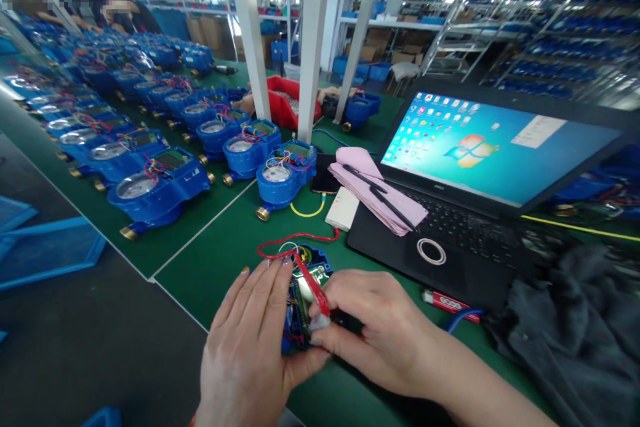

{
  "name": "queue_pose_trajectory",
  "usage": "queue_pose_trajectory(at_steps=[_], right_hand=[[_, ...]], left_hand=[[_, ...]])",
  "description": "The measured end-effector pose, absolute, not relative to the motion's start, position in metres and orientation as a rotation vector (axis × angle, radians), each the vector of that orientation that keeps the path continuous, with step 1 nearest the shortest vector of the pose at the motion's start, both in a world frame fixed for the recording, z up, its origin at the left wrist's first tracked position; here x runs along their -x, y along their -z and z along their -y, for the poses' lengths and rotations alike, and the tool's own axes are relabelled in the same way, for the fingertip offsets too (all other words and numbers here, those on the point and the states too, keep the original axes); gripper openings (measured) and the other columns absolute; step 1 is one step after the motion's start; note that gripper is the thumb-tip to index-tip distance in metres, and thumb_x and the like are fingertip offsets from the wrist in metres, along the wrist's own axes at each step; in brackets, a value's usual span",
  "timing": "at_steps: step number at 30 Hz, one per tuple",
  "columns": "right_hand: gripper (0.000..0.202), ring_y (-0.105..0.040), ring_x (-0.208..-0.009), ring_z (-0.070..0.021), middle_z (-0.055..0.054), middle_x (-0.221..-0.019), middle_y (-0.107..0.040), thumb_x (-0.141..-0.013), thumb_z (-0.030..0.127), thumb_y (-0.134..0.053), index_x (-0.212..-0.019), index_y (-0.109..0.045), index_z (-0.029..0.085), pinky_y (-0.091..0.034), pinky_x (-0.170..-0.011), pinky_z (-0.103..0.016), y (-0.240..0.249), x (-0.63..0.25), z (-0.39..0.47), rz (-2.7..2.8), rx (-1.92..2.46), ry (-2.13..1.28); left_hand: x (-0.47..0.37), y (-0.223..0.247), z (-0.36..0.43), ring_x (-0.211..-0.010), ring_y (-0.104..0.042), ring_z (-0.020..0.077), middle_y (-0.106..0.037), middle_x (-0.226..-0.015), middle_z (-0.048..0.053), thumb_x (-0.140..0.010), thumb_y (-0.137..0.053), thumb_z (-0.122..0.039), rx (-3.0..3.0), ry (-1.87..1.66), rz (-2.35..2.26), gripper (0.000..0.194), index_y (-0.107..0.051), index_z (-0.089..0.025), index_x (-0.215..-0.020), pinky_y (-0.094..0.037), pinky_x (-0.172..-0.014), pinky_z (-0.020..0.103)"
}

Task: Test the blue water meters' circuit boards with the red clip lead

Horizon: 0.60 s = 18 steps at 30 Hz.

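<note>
My left hand [250, 347] cups a blue water-meter module [306, 280] from the left, its green circuit board and coloured wires facing up. My right hand [373, 327] presses on the module from the right, fingertips pinching a thin red tool or lead [311, 283] against the board. A red wire [295, 238] loops out from the module's top over the green table [225, 240]. Much of the module is hidden under both hands.
Rows of blue water meters [285, 177] fill the table to the left and back. An open black laptop [480, 173] sits at right with pink cloth [370, 190], a pen and a tape ring on it. A grey cloth [575, 333] lies far right. People sit at the back left.
</note>
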State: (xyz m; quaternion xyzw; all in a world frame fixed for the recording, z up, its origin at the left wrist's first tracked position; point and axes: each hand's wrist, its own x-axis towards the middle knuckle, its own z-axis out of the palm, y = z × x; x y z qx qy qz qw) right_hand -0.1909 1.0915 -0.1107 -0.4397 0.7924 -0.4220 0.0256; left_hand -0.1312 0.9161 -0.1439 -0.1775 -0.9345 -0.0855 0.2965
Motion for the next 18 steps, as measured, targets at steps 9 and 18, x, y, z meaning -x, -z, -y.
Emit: queue_pose_trajectory(at_steps=[9,18], right_hand=[[0.015,-0.043,-0.061,-0.0094,0.002,-0.065,-0.05,-0.084,0.02,-0.057,-0.072,-0.049,0.016,-0.033,-0.058,-0.023,0.1089,0.1921,-1.0886,-2.436,1.337,1.317],[0.015,-0.042,-0.06,-0.0082,0.003,-0.065,-0.049,-0.081,0.017,-0.06,-0.072,-0.048,0.016,-0.031,-0.056,-0.022,0.1091,0.1923,-1.0886,-2.445,1.345,1.313]], left_hand=[[0.1326,0.145,-0.912,-0.108,-0.054,0.0304,-0.06,-0.114,0.02,-0.09,-0.041,-0.051,0.52,0.2,2.47,0.062,-0.052,0.002,-0.121,-0.036,-0.098,0.044],[0.1317,0.1448,-0.9146,-0.107,-0.054,0.0295,-0.06,-0.115,0.019,-0.092,-0.039,-0.048,0.513,0.191,2.454,0.058,-0.055,0.002,-0.117,-0.036,-0.097,0.043]])
